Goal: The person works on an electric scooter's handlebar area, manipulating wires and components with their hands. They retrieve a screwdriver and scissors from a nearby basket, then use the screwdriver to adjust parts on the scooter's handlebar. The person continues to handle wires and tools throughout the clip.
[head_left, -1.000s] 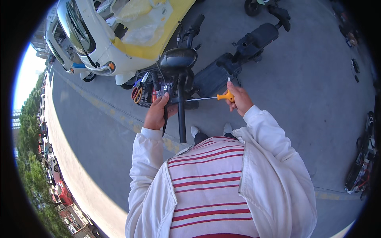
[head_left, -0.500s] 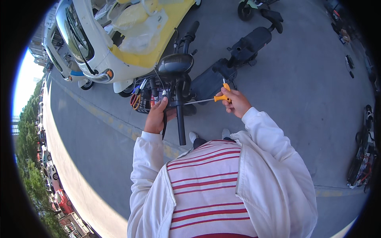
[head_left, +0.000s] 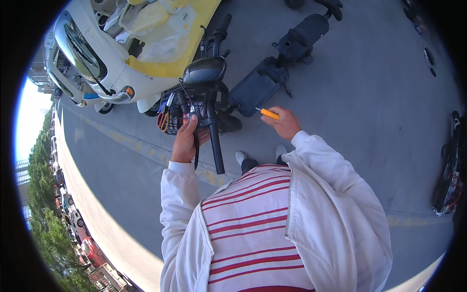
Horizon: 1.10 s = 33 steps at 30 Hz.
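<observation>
At the bare end of the handlebar [head_left: 217,153], my left hand [head_left: 185,138] is closed around a black brake lever [head_left: 196,155] with its thumb on top. My right hand [head_left: 286,122] is closed on a T-handle hex key [head_left: 270,114] with a yellow grip, held apart from the handlebar. A short metal tip points out of the grip; the long shaft is hidden. Above my left hand are the rounded black headlight [head_left: 204,72] and a wire basket [head_left: 170,127] holding orange-handled scissors [head_left: 165,121] and other tools.
The black electric scooter's footboard [head_left: 255,90] and seat [head_left: 332,7] stretch to the upper right. A white and yellow vehicle [head_left: 121,80] stands close at the upper left. Another dark vehicle [head_left: 447,170] sits at the far right. My shoes [head_left: 241,156] are just below the handlebar.
The hex key's long shaft no longer reaches across to the lever by my left hand. My right hand has turned the tool and drawn it back. My left hand keeps its hold.
</observation>
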Each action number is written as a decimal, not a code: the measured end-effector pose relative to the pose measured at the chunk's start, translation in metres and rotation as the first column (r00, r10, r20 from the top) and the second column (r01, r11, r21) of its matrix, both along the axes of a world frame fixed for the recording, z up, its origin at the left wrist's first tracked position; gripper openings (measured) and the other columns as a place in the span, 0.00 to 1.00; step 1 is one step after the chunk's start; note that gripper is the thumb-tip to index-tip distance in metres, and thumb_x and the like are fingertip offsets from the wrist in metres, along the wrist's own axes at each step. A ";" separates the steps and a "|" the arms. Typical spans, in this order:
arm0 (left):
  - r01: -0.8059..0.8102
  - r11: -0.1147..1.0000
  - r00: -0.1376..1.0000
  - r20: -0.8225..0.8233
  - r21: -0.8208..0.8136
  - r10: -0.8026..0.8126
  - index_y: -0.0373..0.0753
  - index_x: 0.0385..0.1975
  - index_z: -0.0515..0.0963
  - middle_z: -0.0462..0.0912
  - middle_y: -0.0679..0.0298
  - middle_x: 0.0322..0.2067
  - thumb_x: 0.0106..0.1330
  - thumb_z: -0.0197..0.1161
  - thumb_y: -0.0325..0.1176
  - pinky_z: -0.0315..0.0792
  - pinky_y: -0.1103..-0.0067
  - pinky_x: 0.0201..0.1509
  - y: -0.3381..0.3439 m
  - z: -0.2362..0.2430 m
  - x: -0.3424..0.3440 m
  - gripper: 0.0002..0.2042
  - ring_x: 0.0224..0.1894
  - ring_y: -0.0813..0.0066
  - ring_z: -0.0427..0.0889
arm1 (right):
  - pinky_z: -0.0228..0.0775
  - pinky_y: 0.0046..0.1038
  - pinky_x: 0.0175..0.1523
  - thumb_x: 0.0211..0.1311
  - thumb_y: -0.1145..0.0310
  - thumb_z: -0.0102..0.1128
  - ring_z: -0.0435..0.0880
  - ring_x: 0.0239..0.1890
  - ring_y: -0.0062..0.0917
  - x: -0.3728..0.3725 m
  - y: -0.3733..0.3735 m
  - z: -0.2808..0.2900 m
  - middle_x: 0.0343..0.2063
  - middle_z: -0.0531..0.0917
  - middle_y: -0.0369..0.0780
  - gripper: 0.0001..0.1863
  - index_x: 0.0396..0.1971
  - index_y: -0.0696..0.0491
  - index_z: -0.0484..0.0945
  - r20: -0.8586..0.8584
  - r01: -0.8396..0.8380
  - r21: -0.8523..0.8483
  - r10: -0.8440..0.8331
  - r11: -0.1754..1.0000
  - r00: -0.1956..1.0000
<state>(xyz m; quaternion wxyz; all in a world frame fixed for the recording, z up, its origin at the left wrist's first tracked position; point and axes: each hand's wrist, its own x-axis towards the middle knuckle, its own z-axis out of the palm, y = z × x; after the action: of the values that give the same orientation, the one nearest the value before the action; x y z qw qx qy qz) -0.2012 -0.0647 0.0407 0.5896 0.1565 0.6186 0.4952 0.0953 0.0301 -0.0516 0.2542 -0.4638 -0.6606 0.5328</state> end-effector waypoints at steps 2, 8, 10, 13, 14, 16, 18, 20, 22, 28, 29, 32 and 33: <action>-0.005 1.000 1.000 0.008 0.006 0.005 0.39 0.46 0.73 0.84 0.58 0.40 0.75 0.50 0.43 0.81 0.71 0.47 -0.001 -0.001 -0.001 0.14 0.41 0.65 0.86 | 0.71 0.31 0.43 0.66 0.55 0.60 0.79 0.31 0.32 -0.016 -0.005 0.026 0.27 0.81 0.42 0.19 0.44 0.57 0.79 -0.086 -0.161 -0.067 0.155 0.985 0.984; -0.017 1.000 0.999 0.029 0.019 0.016 0.34 0.49 0.72 0.82 0.49 0.44 0.77 0.46 0.40 0.82 0.68 0.49 0.004 0.002 0.001 0.15 0.45 0.55 0.85 | 0.70 0.37 0.41 0.64 0.57 0.60 0.80 0.33 0.41 -0.055 0.000 0.041 0.30 0.81 0.47 0.15 0.38 0.56 0.77 0.012 -0.392 0.208 0.399 0.896 0.917; -0.018 0.999 0.999 0.045 0.026 0.017 0.35 0.49 0.72 0.83 0.50 0.44 0.77 0.46 0.40 0.82 0.68 0.49 0.004 0.002 0.002 0.15 0.45 0.56 0.85 | 0.70 0.40 0.40 0.64 0.59 0.60 0.80 0.34 0.43 -0.064 0.003 0.035 0.30 0.81 0.49 0.14 0.37 0.56 0.76 0.007 -0.408 0.304 0.426 0.861 0.905; -0.017 1.000 0.999 0.027 0.021 0.016 0.35 0.48 0.72 0.83 0.51 0.43 0.77 0.46 0.41 0.82 0.70 0.49 0.004 0.005 0.005 0.15 0.45 0.59 0.85 | 0.70 0.42 0.41 0.64 0.60 0.59 0.81 0.35 0.44 -0.073 0.006 0.029 0.31 0.82 0.48 0.13 0.36 0.55 0.76 0.027 -0.405 0.353 0.423 0.843 0.906; -0.018 1.000 1.000 0.021 0.012 0.018 0.38 0.47 0.72 0.83 0.55 0.41 0.76 0.48 0.41 0.82 0.71 0.47 0.004 0.007 0.008 0.14 0.43 0.63 0.86 | 0.70 0.41 0.42 0.64 0.60 0.59 0.80 0.36 0.44 -0.073 0.006 0.027 0.31 0.81 0.48 0.13 0.36 0.55 0.76 0.036 -0.416 0.355 0.432 0.837 0.901; -0.022 1.000 1.000 0.009 0.000 0.022 0.42 0.46 0.73 0.84 0.63 0.38 0.75 0.51 0.43 0.81 0.75 0.42 0.005 0.011 0.012 0.12 0.39 0.70 0.86 | 0.70 0.41 0.43 0.64 0.60 0.59 0.80 0.37 0.43 -0.072 0.008 0.029 0.32 0.81 0.47 0.13 0.36 0.55 0.76 0.058 -0.439 0.362 0.450 0.822 0.891; -0.023 1.000 1.000 -0.005 -0.012 0.023 0.42 0.46 0.73 0.84 0.63 0.38 0.75 0.52 0.43 0.81 0.74 0.42 0.004 0.009 0.009 0.12 0.39 0.71 0.86 | 0.70 0.40 0.44 0.64 0.60 0.60 0.80 0.40 0.41 -0.073 0.009 0.027 0.32 0.81 0.46 0.13 0.37 0.55 0.77 0.080 -0.444 0.393 0.451 0.805 0.889; -0.025 0.999 1.000 -0.017 -0.023 0.024 0.42 0.46 0.73 0.84 0.63 0.38 0.75 0.52 0.43 0.81 0.74 0.42 0.004 0.008 0.008 0.12 0.39 0.71 0.86 | 0.71 0.39 0.45 0.63 0.61 0.60 0.79 0.42 0.39 -0.074 0.010 0.026 0.33 0.81 0.44 0.12 0.38 0.54 0.77 0.112 -0.453 0.417 0.451 0.788 0.886; -0.027 0.999 0.999 -0.028 -0.031 0.026 0.42 0.46 0.73 0.84 0.64 0.38 0.74 0.52 0.43 0.81 0.74 0.42 0.004 0.009 0.009 0.12 0.38 0.71 0.86 | 0.71 0.37 0.48 0.63 0.62 0.60 0.79 0.43 0.37 -0.075 0.012 0.024 0.34 0.81 0.43 0.11 0.39 0.53 0.77 0.153 -0.467 0.438 0.448 0.768 0.881; -0.013 0.999 0.999 -0.032 -0.037 0.012 0.43 0.46 0.73 0.83 0.65 0.38 0.75 0.52 0.44 0.81 0.75 0.41 0.005 0.014 0.013 0.12 0.38 0.72 0.85 | 0.70 0.35 0.53 0.57 0.68 0.66 0.78 0.46 0.34 -0.078 0.024 0.024 0.37 0.80 0.40 0.10 0.39 0.51 0.78 0.312 -0.441 0.760 0.327 0.478 0.892; -0.012 0.999 0.999 -0.039 -0.038 0.010 0.43 0.46 0.73 0.83 0.65 0.38 0.75 0.51 0.44 0.81 0.75 0.41 0.005 0.015 0.012 0.12 0.38 0.72 0.85 | 0.70 0.35 0.53 0.56 0.68 0.66 0.78 0.47 0.34 -0.080 0.024 0.022 0.37 0.80 0.40 0.11 0.39 0.51 0.78 0.286 -0.439 0.739 0.353 0.510 0.891; 0.003 0.999 0.999 -0.043 -0.036 -0.005 0.41 0.46 0.73 0.84 0.63 0.39 0.75 0.50 0.43 0.82 0.75 0.42 0.005 0.014 0.012 0.13 0.39 0.70 0.86 | 0.69 0.34 0.54 0.55 0.68 0.68 0.77 0.47 0.35 -0.080 0.023 0.017 0.39 0.80 0.39 0.12 0.39 0.52 0.79 0.184 -0.442 0.637 0.432 0.632 0.883; 0.007 0.999 0.999 -0.039 -0.032 -0.008 0.40 0.46 0.73 0.84 0.60 0.39 0.76 0.49 0.43 0.82 0.74 0.43 0.004 0.015 0.010 0.13 0.40 0.68 0.86 | 0.69 0.34 0.54 0.55 0.68 0.68 0.77 0.47 0.35 -0.081 0.023 0.021 0.40 0.80 0.40 0.13 0.39 0.52 0.79 0.129 -0.448 0.576 0.465 0.684 0.876</action>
<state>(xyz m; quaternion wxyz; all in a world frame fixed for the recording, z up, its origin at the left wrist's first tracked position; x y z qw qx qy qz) -0.1909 -0.0606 0.0555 0.5816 0.1590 0.6373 0.4799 0.0148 0.0532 -0.0310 0.2534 -0.1751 -0.8832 0.3536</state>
